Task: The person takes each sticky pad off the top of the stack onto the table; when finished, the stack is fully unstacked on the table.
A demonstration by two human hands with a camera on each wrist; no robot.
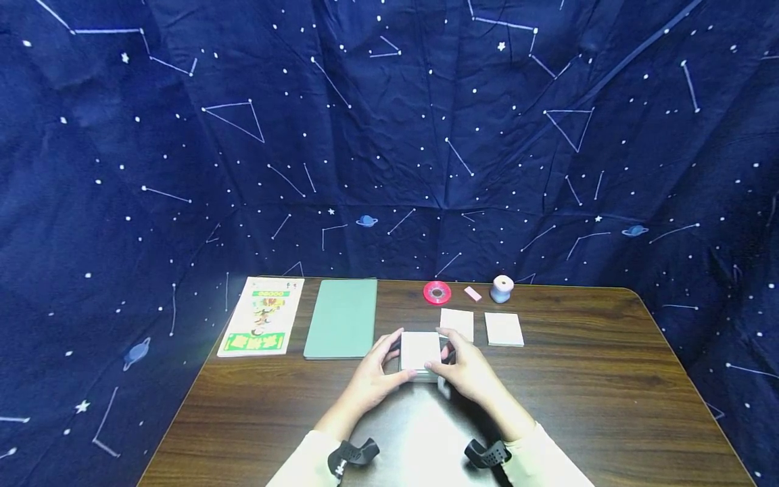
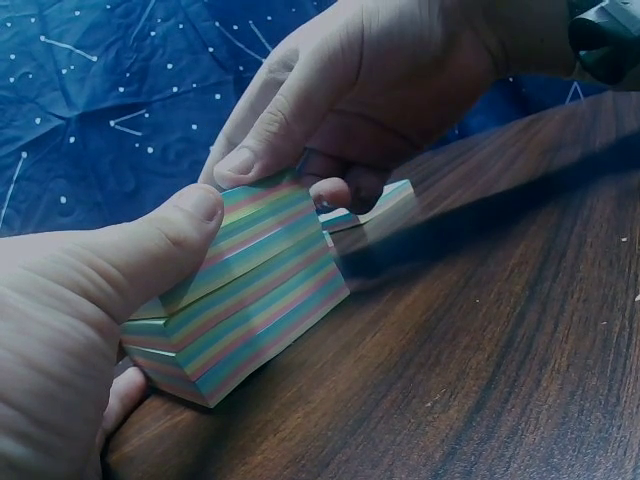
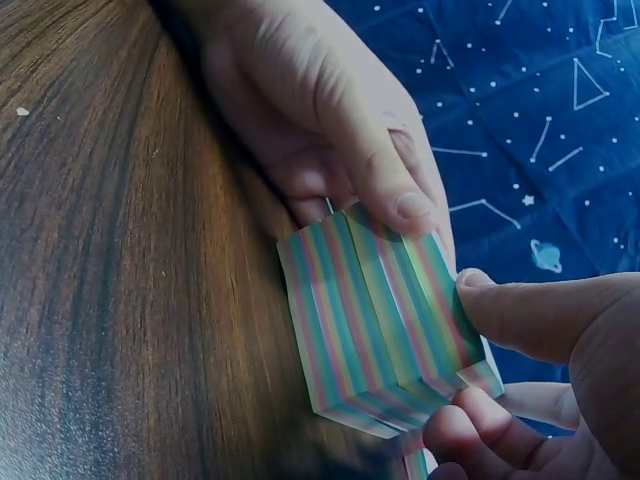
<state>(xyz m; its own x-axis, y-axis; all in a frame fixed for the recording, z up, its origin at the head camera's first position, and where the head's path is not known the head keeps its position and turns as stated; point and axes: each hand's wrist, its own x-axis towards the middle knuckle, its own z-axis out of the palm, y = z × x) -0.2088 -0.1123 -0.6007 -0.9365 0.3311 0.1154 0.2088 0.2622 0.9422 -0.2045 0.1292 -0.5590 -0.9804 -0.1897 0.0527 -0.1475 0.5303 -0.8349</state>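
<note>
Square paper stack with a white top and green, yellow and pink striped edges (image 1: 420, 350) is at the near middle of the dark wood-grain table (image 1: 584, 406), between both hands; whether its underside touches the wood, I cannot tell. The left hand (image 1: 373, 381) grips it from the left, thumb on the striped near face and fingers bent round the side, the gap between them about as wide as the stack. The right hand (image 1: 468, 370) holds the opposite side likewise, its thumb at the near edge and fingers curled against the right side. Both thumbs come close together on the near face. Just behind lies a flat white square pad (image 1: 459, 323), partly hidden by the right hand, with a second white square pad (image 1: 504, 329) to its right.
</note>
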